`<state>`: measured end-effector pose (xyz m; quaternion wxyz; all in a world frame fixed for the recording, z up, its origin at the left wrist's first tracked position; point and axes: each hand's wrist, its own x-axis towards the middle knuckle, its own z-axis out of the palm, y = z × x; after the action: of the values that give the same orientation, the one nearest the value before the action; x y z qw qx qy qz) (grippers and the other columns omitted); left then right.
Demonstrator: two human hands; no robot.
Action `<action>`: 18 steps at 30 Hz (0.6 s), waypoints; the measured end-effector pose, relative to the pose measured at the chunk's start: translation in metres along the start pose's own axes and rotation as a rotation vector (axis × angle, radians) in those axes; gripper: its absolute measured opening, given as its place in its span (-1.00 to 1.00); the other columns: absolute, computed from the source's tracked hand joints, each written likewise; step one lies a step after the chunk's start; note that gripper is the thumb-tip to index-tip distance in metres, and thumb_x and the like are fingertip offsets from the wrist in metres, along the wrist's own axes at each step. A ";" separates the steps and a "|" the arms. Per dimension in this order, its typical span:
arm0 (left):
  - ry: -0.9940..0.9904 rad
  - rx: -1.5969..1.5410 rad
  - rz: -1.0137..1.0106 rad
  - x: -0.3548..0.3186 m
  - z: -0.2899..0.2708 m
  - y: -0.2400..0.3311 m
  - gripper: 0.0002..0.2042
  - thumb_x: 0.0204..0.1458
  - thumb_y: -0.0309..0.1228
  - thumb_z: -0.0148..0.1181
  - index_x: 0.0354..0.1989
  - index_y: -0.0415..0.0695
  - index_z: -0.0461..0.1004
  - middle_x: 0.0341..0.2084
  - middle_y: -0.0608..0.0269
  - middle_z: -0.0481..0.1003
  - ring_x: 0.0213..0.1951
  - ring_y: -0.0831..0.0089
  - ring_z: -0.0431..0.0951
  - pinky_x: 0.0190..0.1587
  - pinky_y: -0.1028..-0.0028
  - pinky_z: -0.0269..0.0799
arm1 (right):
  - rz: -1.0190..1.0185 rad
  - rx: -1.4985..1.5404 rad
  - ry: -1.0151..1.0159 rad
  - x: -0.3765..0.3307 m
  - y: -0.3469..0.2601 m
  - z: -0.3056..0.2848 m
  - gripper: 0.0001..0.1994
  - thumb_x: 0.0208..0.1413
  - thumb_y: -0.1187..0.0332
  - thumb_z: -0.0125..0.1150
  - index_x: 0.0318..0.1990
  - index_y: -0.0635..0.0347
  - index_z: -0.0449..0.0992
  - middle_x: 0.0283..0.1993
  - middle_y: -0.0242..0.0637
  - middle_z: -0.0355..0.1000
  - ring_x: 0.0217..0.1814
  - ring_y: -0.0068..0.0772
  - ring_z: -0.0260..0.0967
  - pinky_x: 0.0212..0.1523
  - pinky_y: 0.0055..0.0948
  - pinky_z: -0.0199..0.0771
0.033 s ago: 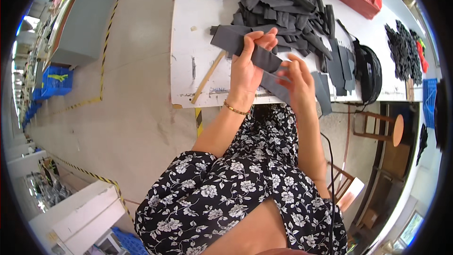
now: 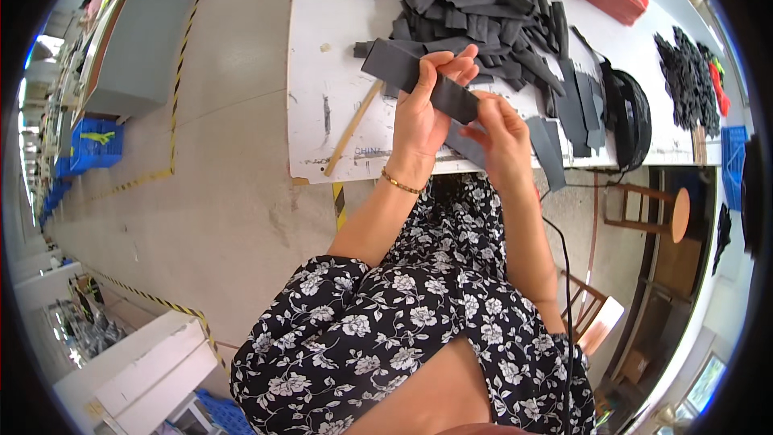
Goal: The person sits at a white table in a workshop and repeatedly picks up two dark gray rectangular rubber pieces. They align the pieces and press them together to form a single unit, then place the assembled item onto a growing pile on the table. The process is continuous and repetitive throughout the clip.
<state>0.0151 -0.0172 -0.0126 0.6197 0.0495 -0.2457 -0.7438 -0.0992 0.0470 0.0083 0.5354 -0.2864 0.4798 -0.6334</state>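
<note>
Above the white table (image 2: pixel 310 80), near its front edge, a person's left hand (image 2: pixel 420 117) is holding up a dark grey strip (image 2: pixel 392 66). The strip is showing a long, flat shape with straight sides. Its far end is pointing up and to the left, and that end is showing a neat, straight cut. The other end is sloping down to the right and is looking darker, almost black. How many layers the strip is made of is too hard to tell.

The left hand is gripping the strip around its middle, with the thumb lying on top. The right hand (image 2: pixel 503 133) is pinching the lower right end between its thumb and fingers. Behind the hands, a big heap of dark tubes (image 2: pixel 483 16) is lying on the table. A thin wooden stick (image 2: pixel 354 130) is resting to the left, and some flat dark pieces (image 2: pixel 581 105) are lying to the right, next to a black bag (image 2: pixel 630 117).

In the earlier picture, the right fingers are spreading loosely just beside the strip's end; now they are touching it and squeezing it. The left hand is keeping almost the same grip, and the strip is staying tilted the same way.
</note>
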 end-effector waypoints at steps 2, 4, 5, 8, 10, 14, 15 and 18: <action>-0.060 -0.068 -0.034 0.001 -0.002 0.003 -0.72 0.29 -0.19 -0.08 -0.05 -0.12 0.41 -0.15 0.14 0.59 0.27 0.10 0.30 0.35 0.10 0.15 | -0.330 -0.272 -0.020 0.000 0.006 0.002 -0.87 0.22 0.39 0.21 -0.30 0.27 0.57 -0.39 -0.43 0.44 -0.37 -0.67 0.28 -0.32 -0.64 0.26; -0.125 -0.107 -0.069 -0.001 -0.006 0.004 -0.73 0.29 -0.21 -0.08 -0.03 -0.11 0.39 -0.10 0.16 0.57 0.25 0.11 0.32 0.36 0.09 0.15 | -0.415 -0.370 0.044 -0.009 0.007 -0.005 -0.84 0.22 0.36 0.21 -0.31 0.28 0.57 -0.37 -0.42 0.46 -0.37 -0.66 0.29 -0.29 -0.64 0.28; -0.064 -0.111 0.020 0.003 -0.011 0.013 -0.73 0.29 -0.21 -0.09 -0.02 -0.11 0.38 -0.08 0.15 0.56 0.25 0.11 0.33 0.36 0.09 0.16 | -0.462 -0.415 0.071 -0.011 0.008 -0.009 -0.83 0.22 0.35 0.21 -0.32 0.28 0.57 -0.37 -0.41 0.47 -0.37 -0.66 0.30 -0.28 -0.63 0.29; 0.106 -0.075 0.156 0.019 -0.028 0.031 -0.71 0.30 -0.21 -0.11 0.01 -0.14 0.36 -0.04 0.09 0.52 0.21 0.08 0.37 0.35 0.07 0.17 | -0.212 -0.267 0.117 -0.006 0.005 -0.031 -0.74 0.24 0.34 0.18 -0.06 0.36 0.42 -0.21 -0.22 0.49 -0.25 -0.57 0.41 -0.17 -0.55 0.42; 0.125 -0.004 0.107 0.014 -0.014 0.016 -0.70 0.31 -0.21 -0.12 0.00 -0.16 0.36 -0.07 0.07 0.53 0.20 0.06 0.38 0.35 0.07 0.17 | -0.130 -0.147 -0.019 -0.007 0.010 -0.008 -0.59 0.18 0.38 0.24 0.09 0.36 0.27 -0.15 -0.16 0.47 -0.22 -0.51 0.44 -0.12 -0.48 0.47; 0.155 0.089 0.079 0.007 -0.004 0.002 -0.69 0.32 -0.20 -0.13 -0.03 -0.19 0.36 -0.11 0.05 0.53 0.18 0.02 0.39 0.34 0.07 0.18 | -0.135 -0.371 -0.013 0.010 0.020 0.015 -0.65 0.03 0.54 0.24 -0.06 0.30 0.24 -0.27 -0.26 0.43 -0.32 -0.57 0.39 -0.27 -0.54 0.45; 0.160 0.106 0.078 0.007 -0.005 0.001 -0.69 0.32 -0.20 -0.13 -0.03 -0.19 0.36 -0.11 0.05 0.53 0.18 0.02 0.39 0.34 0.07 0.18 | -0.187 -0.476 0.001 0.014 0.025 0.012 -0.67 0.01 0.56 0.22 -0.09 0.29 0.24 -0.31 -0.29 0.43 -0.36 -0.60 0.37 -0.32 -0.57 0.42; 0.173 -0.022 0.080 0.007 -0.017 0.004 -0.70 0.33 -0.20 -0.16 -0.05 -0.19 0.35 -0.12 0.05 0.52 0.18 0.04 0.38 0.35 0.05 0.18 | -0.220 -0.430 0.049 0.011 0.028 -0.010 -0.70 0.00 0.57 0.17 -0.11 0.31 0.25 -0.39 -0.33 0.42 -0.40 -0.63 0.34 -0.38 -0.59 0.37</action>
<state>0.0241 -0.0296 -0.0244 0.6683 0.0967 -0.1849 -0.7140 -0.0994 0.0403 -0.0231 0.3781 -0.4290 0.5822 -0.5780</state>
